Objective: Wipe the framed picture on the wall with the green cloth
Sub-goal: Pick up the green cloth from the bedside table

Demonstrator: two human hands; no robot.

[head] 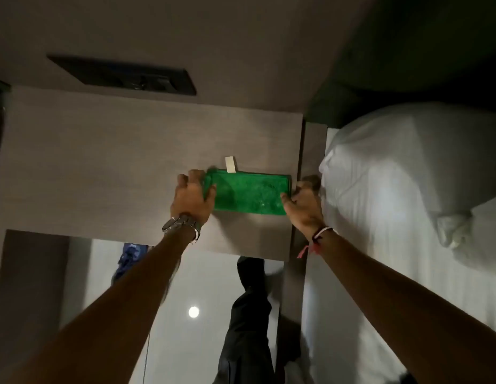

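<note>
A folded green cloth (248, 194) lies flat on a wooden bedside tabletop (102, 167), near its right edge, with a white label sticking out at its far side. My left hand (192, 196), with a metal watch on the wrist, grips the cloth's left end. My right hand (303, 202), with a red and white thread on the wrist, holds the cloth's right end at the table's edge. No framed picture is in view.
A bed with white sheets (393, 245) and a pillow (393, 156) lies right of the table. A dark switch panel (125, 76) sits on the wall behind. Below are a glossy floor, my dark trouser leg (249, 314) and a blue object (129, 259).
</note>
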